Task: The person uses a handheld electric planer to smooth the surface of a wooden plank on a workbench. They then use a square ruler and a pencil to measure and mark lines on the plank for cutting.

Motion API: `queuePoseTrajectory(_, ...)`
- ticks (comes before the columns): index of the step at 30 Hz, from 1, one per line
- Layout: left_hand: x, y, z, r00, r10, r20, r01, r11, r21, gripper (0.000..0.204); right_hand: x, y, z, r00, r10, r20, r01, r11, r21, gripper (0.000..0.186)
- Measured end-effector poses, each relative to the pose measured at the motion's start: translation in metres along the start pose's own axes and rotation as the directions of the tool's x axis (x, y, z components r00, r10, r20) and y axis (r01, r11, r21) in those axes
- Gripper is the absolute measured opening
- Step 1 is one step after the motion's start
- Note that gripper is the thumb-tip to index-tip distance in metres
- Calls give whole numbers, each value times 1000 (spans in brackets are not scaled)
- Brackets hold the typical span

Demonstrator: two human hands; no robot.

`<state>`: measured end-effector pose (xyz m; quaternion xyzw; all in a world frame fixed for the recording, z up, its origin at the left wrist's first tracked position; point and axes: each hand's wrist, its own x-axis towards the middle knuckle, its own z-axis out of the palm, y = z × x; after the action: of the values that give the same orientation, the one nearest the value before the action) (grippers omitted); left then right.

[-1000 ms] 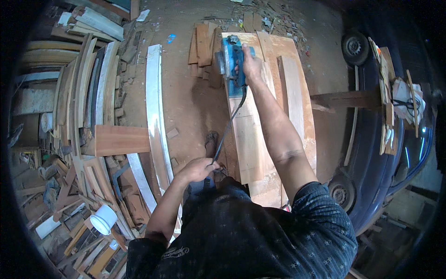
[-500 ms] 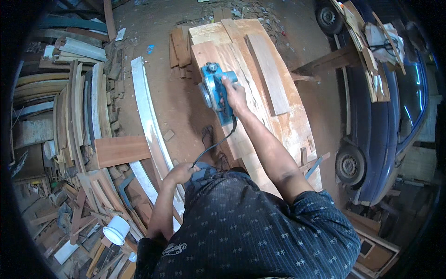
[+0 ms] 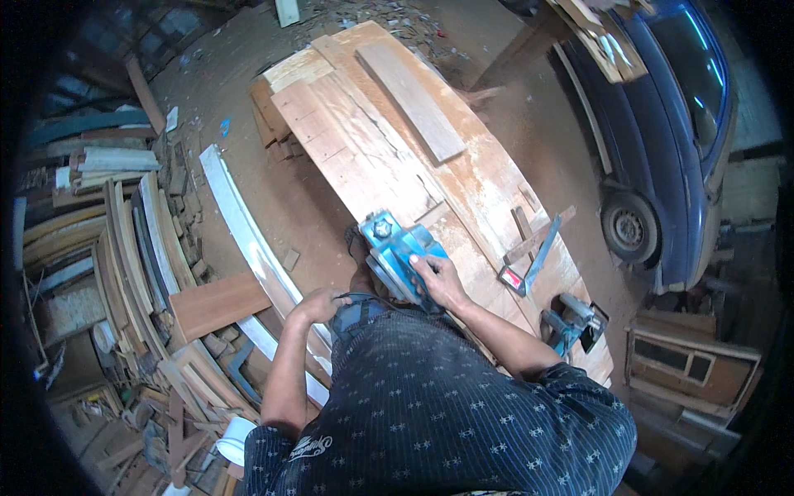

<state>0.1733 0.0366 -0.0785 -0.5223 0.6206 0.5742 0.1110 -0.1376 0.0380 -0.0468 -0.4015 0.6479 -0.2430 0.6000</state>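
Observation:
A blue electric planer (image 3: 401, 240) sits at the near left edge of the long wooden workbench (image 3: 496, 223), with my right hand (image 3: 438, 277) gripping its handle. My left hand (image 3: 324, 304) is closed on the black cord (image 3: 357, 293) beside my waist. Pale planks (image 3: 331, 124) and a narrow loose board (image 3: 409, 99) lie along the bench top. A square with a blue blade (image 3: 542, 252) rests on the bench right of the planer. Another blue power tool (image 3: 571, 322) sits at the bench's near right end.
A long white-faced board (image 3: 248, 231) runs left of the bench, beside piles of timber offcuts (image 3: 141, 264) and a white bucket (image 3: 234, 438). A dark blue vehicle (image 3: 662, 165) stands on the right, with planks (image 3: 600, 37) above it and a wooden frame (image 3: 686, 364) below.
My right hand has drawn the planer back along the bench toward my body. My view has turned, and more of the bench's near end shows. My left hand still holds the cord.

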Motion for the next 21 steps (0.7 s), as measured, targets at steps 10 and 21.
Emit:
queuePoseTrajectory(10, 102, 17, 31, 968, -213, -136, 8, 563, -827, 67, -29, -6, -101, 960, -171, -224, 134, 976, -170, 51)
queuePoseTrajectory(21, 134, 47, 57, 956, -126, -265, -199, 383, -902, 59, 122, -16, -205, 903, -214, -373, 257, 964, 68, 35)
